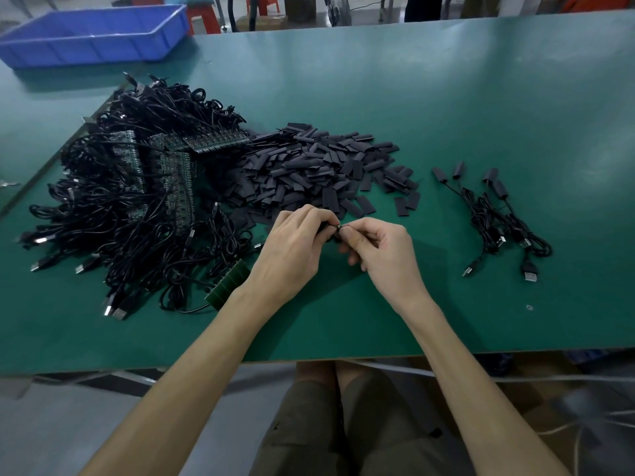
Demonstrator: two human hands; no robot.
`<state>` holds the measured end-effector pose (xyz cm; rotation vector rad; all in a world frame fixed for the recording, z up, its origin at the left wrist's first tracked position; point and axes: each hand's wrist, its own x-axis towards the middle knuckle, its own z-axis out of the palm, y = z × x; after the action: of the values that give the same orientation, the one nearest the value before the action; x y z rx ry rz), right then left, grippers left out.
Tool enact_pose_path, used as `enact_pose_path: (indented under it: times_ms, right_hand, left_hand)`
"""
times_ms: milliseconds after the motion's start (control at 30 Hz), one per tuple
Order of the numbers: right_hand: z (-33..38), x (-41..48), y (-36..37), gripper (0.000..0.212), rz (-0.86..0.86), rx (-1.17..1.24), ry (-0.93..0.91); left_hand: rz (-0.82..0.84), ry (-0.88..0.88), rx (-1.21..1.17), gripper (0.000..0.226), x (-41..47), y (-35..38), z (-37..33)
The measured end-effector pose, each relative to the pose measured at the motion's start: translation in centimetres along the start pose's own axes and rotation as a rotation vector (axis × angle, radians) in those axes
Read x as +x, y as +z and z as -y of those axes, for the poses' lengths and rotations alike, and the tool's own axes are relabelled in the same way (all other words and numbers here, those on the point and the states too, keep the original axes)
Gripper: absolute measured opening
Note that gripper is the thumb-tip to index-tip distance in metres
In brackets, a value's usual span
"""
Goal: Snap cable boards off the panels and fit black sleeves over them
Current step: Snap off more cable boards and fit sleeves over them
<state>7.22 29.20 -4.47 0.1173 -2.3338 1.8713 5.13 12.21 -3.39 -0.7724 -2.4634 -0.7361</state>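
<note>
My left hand (295, 249) and my right hand (378, 250) meet over the green table (481, 115), fingertips together, pinching a small black piece (336, 231), mostly hidden by the fingers. Whether it is a sleeve, a board or both I cannot tell. Behind the hands lies a big heap of flat black sleeves (319, 166). To the left sits a tangle of black USB cables with green panels (134, 187) in it. A green panel strip (229, 284) lies under my left wrist. Several sleeved cables (494, 214) rest at the right.
A blue plastic bin (92, 36) stands at the far left corner. The table's front edge runs just above my lap. Red stools and boxes stand beyond the far edge. A small ring-like speck (529, 307) lies on the table at the right.
</note>
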Motion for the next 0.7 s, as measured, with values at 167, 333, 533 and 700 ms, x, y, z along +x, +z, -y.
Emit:
enact_pose_path:
  times_ms: [167,333,533,700]
  right_hand:
    - [0.3,-0.21,0.08,0.0,-0.063,0.017,-0.006]
    - [0.48,-0.53,0.71,0.02,-0.08,-0.192,-0.086]
    - [0.56,-0.87,0.9,0.011,-0.153,-0.418,-0.221]
    - [0.69,-1.0,0.84,0.012,-0.14,-0.415,-0.257]
  left_hand:
    - [0.024,-0.014,-0.006,0.013,0.0,0.09,0.0]
    - [0.018,-0.092,0.011,0.015,0.13,0.22,-0.08]
    - [0.066,-0.072,-0.009,0.014,0.06,-0.04,-0.18]
    - [0.085,-0.061,-0.052,0.014,-0.05,-0.32,-0.16]
